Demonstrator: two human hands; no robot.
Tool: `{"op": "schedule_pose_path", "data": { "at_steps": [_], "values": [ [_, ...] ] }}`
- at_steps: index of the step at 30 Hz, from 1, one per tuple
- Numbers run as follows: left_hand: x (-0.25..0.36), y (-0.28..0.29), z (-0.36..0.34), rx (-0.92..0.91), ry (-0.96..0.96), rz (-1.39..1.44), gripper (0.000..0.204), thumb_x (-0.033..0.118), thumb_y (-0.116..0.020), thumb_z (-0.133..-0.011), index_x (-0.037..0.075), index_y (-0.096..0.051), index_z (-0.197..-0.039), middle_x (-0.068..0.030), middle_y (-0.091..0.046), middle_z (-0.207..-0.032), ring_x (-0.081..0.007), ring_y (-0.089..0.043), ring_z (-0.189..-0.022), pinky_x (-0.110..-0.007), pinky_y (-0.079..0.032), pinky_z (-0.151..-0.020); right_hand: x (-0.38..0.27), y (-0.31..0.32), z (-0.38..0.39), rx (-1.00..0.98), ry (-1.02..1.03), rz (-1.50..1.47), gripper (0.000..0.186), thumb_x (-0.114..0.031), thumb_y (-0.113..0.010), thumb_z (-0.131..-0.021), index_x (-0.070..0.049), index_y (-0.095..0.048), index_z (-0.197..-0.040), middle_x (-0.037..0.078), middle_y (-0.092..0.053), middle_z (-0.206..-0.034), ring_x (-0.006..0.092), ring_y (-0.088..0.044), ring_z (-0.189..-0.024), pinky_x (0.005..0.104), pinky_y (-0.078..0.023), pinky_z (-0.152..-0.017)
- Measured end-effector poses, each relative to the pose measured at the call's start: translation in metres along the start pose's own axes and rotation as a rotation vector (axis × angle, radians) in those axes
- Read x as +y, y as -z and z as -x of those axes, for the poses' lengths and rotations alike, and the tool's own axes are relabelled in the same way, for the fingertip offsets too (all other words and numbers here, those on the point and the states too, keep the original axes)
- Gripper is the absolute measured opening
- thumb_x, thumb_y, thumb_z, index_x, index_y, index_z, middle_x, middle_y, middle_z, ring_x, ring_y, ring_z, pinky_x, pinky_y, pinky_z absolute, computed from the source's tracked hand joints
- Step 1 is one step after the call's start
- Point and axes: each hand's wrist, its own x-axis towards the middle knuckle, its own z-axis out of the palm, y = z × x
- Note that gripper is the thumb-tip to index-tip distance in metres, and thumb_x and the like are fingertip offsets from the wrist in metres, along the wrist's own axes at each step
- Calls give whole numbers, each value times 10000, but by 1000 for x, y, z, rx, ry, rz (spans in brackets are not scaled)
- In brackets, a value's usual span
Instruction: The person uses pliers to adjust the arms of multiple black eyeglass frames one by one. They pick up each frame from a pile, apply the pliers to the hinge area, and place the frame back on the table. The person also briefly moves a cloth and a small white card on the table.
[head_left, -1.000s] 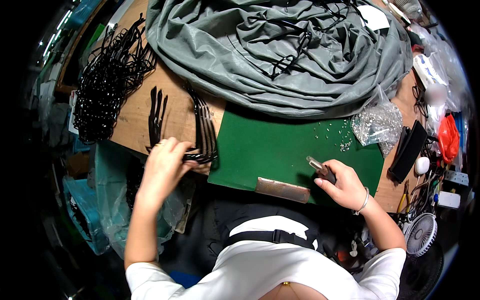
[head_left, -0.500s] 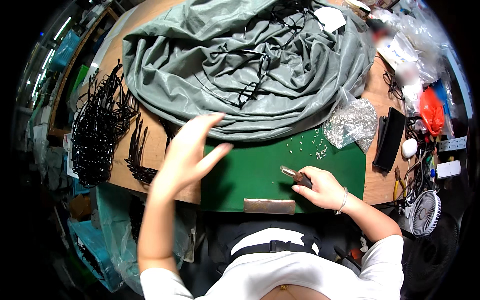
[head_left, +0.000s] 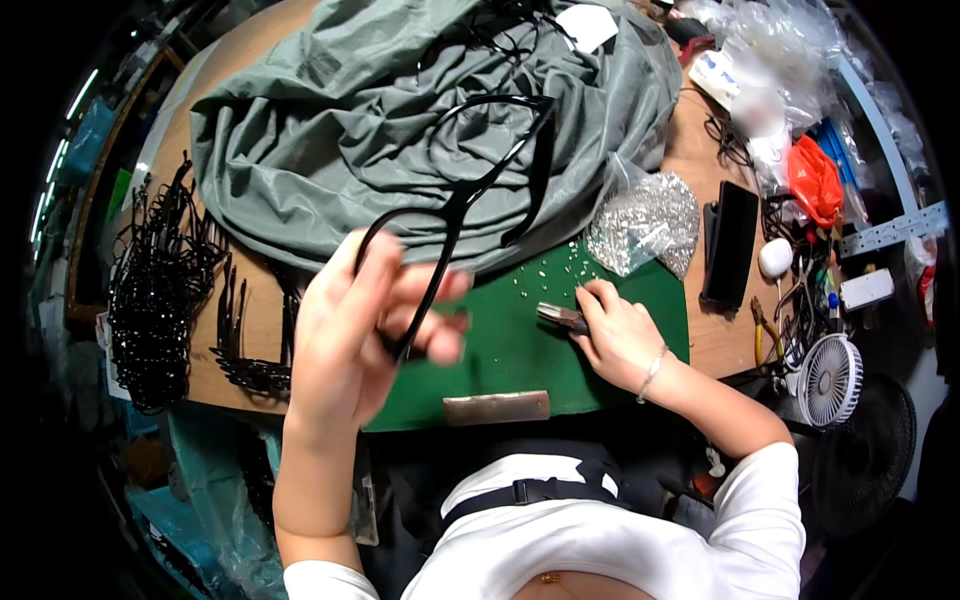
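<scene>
My left hand [head_left: 340, 325] is raised on the left of the green mat [head_left: 490, 365], its fingers closed around one temple of a black glasses frame [head_left: 462, 200]. The frame tilts upward in front of the cloth, and my fingertips are blurred. Low over the mat, my right hand [head_left: 622, 345] grips a pair of pliers [head_left: 562, 318], whose metal jaws point left. Its thumb and forefinger come together near a spread of tiny silver-white pieces [head_left: 572, 268]. Just beyond lies a clear bag [head_left: 655, 225] full of the same pieces.
A large grey-green cloth [head_left: 290, 140] is bunched across the back, with black frames on it. Black frames are heaped [head_left: 150, 320] at the left. On the right are a black case [head_left: 730, 245], yellow-handled pliers [head_left: 765, 330] and a small white fan [head_left: 830, 380]. A metal plate [head_left: 497, 407] marks the mat's front edge.
My left hand was empty with its fingers apart; now it holds a black glasses frame up off the cloth. The right hand keeps the pliers, with its fingers closer to the loose pieces. The view has shifted.
</scene>
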Motion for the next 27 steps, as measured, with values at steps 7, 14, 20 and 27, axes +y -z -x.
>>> {"op": "schedule_pose_path", "data": {
  "at_steps": [7, 14, 20, 27],
  "values": [
    [-44, -12, 75, 405, 40, -300, 630, -76, -609, -692, -25, -216, -1182, -216, -571, -973, -180, -617, -675, -275, -529, -614, 0, 11, 26, -40, 64, -148, 426, -148, -611, -720, 9, -446, -1080, 156, -451, -1044, 301, -556, -803, 385, -440, -685],
    [-87, -20, 70, 383, 15, -357, 751, -90, -604, -693, -5, -168, -1300, -168, -581, -957, -115, -598, -675, -213, -495, -614, 18, 7, -6, 22, -30, -295, 160, -71, -583, -697, 4, -498, -811, 170, -530, -737, 339, -542, -712, 402, -440, -636],
    [-91, -12, 74, 341, -22, -247, 800, -130, -607, -673, 1, -136, -1306, -191, -575, -949, -106, -591, -678, -216, -486, -660, 22, -22, -4, 63, -40, -307, 142, -59, -577, -685, -8, -485, -780, 159, -511, -743, 334, -529, -707, 418, -425, -623],
    [-99, -20, 61, 374, -87, -312, 837, -59, -605, -701, 41, -70, -1336, -183, -551, -966, -121, -585, -645, -221, -500, -593, 4, -27, -4, 96, -28, -39, 226, -75, -617, -667, -35, -482, -843, 110, -501, -805, 265, -523, -777, 361, -383, -665]
  ]
}}
